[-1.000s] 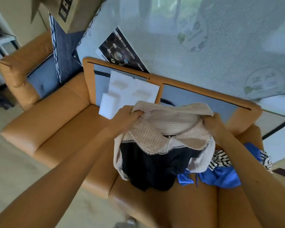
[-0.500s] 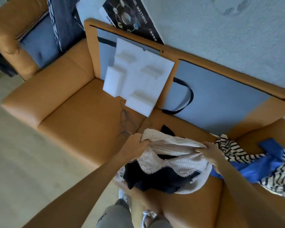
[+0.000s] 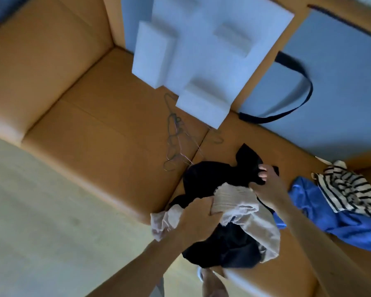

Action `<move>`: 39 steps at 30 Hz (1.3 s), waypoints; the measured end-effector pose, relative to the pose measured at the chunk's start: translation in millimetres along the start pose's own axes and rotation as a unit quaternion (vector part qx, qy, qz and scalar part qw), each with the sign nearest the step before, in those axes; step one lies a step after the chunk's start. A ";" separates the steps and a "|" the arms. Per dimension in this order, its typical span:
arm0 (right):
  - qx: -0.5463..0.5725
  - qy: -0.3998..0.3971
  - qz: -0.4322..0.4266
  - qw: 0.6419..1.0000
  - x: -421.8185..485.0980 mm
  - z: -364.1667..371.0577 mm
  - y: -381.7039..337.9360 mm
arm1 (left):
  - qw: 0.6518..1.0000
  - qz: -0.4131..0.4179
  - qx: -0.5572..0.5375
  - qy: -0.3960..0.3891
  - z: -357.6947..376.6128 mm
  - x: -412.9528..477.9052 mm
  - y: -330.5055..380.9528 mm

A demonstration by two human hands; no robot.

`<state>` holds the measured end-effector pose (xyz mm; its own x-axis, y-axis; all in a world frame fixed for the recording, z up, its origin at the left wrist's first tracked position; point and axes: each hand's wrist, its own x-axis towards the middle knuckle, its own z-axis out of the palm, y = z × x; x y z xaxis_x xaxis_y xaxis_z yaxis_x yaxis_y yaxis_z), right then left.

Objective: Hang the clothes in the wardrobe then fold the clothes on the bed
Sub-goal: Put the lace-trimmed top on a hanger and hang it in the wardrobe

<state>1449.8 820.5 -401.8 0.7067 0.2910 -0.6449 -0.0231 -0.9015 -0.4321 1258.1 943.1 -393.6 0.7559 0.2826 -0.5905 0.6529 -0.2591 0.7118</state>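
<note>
A bundle of a cream knit garment (image 3: 237,200) and a black garment (image 3: 214,176) lies on the tan sofa seat (image 3: 107,142) near its front edge. My left hand (image 3: 198,217) grips the cream knit at its left side. My right hand (image 3: 268,185) holds the black fabric at the bundle's far right, fingers curled into it. A blue garment (image 3: 313,202) and a black-and-white striped garment (image 3: 351,189) lie in a heap to the right. Thin wire hangers (image 3: 176,138) lie tangled on the seat just beyond the bundle.
White foam packing pieces (image 3: 201,52) lean against the sofa back. A grey-blue panel with a black strap (image 3: 298,103) stands behind the seat. Light wooden floor (image 3: 41,221) lies left of the sofa. My feet show at the bottom.
The bundle has come down from chest height onto the sofa seat. My view tilted downward and closer. My right hand shifted from the cream knit to the black fabric.
</note>
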 end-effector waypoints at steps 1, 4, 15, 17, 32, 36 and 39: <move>0.006 0.013 -0.022 1.000 14.5 16.8 -17.7 | 1.000 0.000 -0.002 -0.011 4.1 7.0 -13.4; 0.010 -0.036 -0.088 0.995 61.1 78.5 -66.5 | 1.000 -0.002 -0.003 -0.030 11.8 23.6 -45.0; -0.327 -0.068 -0.235 0.913 187.4 283.9 -88.5 | 0.991 -0.083 -0.047 -0.097 20.9 57.4 -123.9; -0.333 -0.021 -0.248 0.909 194.6 297.0 -80.5 | 0.988 -0.112 -0.064 -0.090 25.8 60.1 -128.9; -0.147 0.044 -0.382 0.912 183.5 223.4 -117.8 | 0.988 -0.091 -0.098 -0.075 25.4 75.7 -118.5; 0.056 -0.002 -0.419 0.906 162.8 193.4 -149.2 | 0.991 -0.083 -0.096 -0.033 31.3 77.2 -117.6; 0.219 -0.022 -0.417 0.882 143.0 165.3 -171.4 | 0.994 -0.065 -0.088 -0.010 35.4 74.3 -110.7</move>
<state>1437.8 1069.5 -524.2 0.5792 0.8152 -0.0080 0.2134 -0.1611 -0.9636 1243.7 960.1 -529.7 0.6671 0.2853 -0.6882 0.7285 -0.0562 0.6828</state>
